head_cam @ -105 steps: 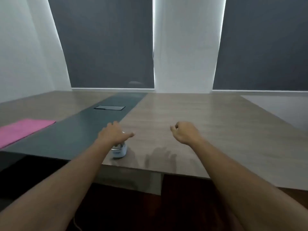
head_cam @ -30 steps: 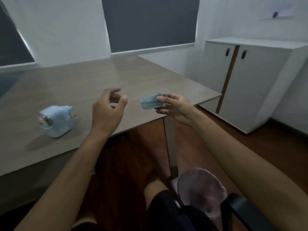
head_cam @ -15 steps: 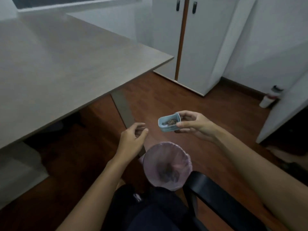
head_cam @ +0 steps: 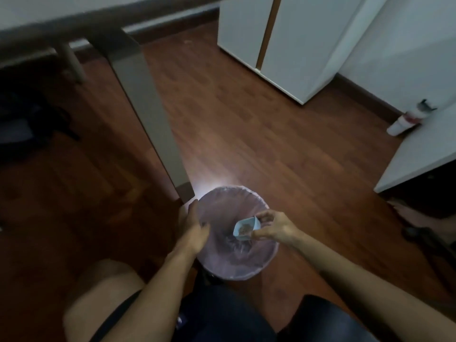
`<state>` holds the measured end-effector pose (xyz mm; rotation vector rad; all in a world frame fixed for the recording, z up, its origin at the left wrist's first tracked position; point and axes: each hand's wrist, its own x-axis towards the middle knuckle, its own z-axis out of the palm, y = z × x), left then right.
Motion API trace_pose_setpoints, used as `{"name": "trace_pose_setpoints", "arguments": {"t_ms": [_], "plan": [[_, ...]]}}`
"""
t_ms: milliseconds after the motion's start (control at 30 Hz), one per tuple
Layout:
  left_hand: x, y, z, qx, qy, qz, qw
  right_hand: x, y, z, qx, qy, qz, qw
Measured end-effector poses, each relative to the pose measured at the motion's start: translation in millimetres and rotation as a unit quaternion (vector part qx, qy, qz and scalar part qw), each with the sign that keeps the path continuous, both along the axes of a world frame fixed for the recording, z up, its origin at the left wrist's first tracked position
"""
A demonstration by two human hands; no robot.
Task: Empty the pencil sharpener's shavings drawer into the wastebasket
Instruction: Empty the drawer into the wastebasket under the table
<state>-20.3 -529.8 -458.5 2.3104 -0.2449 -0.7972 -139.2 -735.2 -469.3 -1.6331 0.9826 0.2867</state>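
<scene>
A round wastebasket lined with a pale pink bag stands on the wooden floor just in front of my knees. My right hand pinches the small light-blue shavings drawer over the basket's mouth, tilted toward me, with brown shavings still visible inside it. My left hand rests at the basket's left rim, fingers curled loosely, and whether it grips the rim I cannot tell. The pencil sharpener itself is out of view.
A grey table leg slants down to the floor just behind the basket, with the table edge along the top. A white cabinet stands at the back right, and a white bottle lies on the floor.
My view has tipped down to the floor. My right hand lowered the drawer from above the basket to its mouth and tilted it. My left hand dropped to the basket's left rim.
</scene>
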Motion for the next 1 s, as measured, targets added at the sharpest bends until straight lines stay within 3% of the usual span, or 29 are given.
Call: {"name": "trace_pose_setpoints", "arguments": {"t_ms": [133,367,500,667,1000], "plan": [[1.5,-9.3,-21.9,0.018,0.071,0.055,0.996,6.8,7.9,-33.5,-0.083,0.050,0.049,0.994],[0.2,-14.3,-35.0,0.003,0.065,0.093,0.994,23.7,13.6,-57.9,-0.153,0.113,0.158,0.969],[1.0,-14.4,-32.2,0.000,0.068,0.094,0.993,36.9,18.2,-63.7,-0.260,0.134,0.229,0.928],[0.8,-15.2,-29.2,-0.003,0.073,0.100,0.992,46.8,28.5,-72.4,-0.297,0.182,0.218,0.912],[0.2,-14.6,-30.9,0.005,0.077,0.097,0.992,46.6,32.4,-64.2,-0.283,0.170,0.193,0.924]]}}
